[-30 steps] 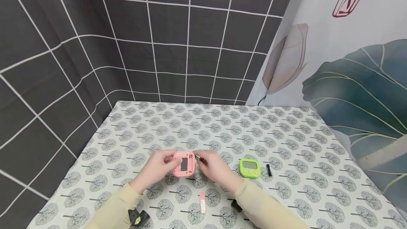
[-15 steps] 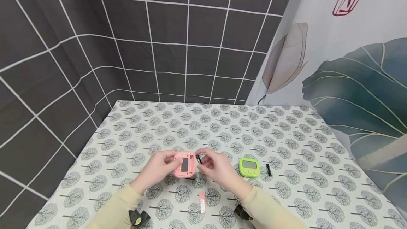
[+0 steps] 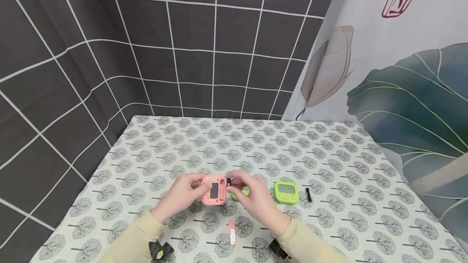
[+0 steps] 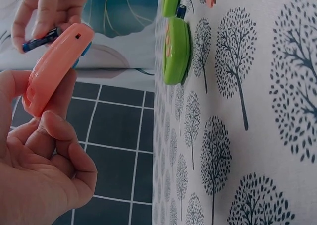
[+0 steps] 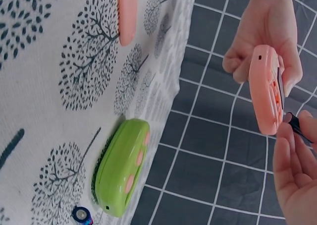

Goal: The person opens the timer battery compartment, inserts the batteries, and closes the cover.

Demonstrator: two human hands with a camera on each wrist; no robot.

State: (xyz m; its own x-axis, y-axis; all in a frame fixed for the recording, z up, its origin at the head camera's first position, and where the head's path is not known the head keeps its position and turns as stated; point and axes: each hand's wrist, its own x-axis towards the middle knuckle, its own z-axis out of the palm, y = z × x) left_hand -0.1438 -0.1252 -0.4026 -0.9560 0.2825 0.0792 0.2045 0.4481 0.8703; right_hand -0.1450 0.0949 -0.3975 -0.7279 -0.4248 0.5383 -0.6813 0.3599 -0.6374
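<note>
My left hand (image 3: pixel 184 195) grips a pink digital timer (image 3: pixel 218 201) by its left side, with the back and its long open battery slot facing up. In the left wrist view, the timer (image 4: pixel 59 66) is held tilted above the table. My right hand (image 3: pixel 252 196) pinches a small dark battery (image 3: pixel 228 181) at the timer's right edge, beside the slot. The right wrist view has the battery (image 5: pixel 295 123) close to the timer's end; whether they touch I cannot tell. A pink battery cover (image 3: pixel 232 232) lies on the cloth below the hands.
On the tree-patterned cloth (image 3: pixel 175 133), right of my hands, lies a green timer (image 3: pixel 287 192), with a loose battery (image 3: pixel 308 195) beside it. Another green thing (image 3: pixel 242 192) is partly hidden behind my right hand. A dark gridded curtain (image 3: pixel 190 64) hangs behind the table.
The battery in my right hand has turned and shifted against the timer's right edge. The pink timer has moved slightly right. A green thing has come into sight behind my right hand.
</note>
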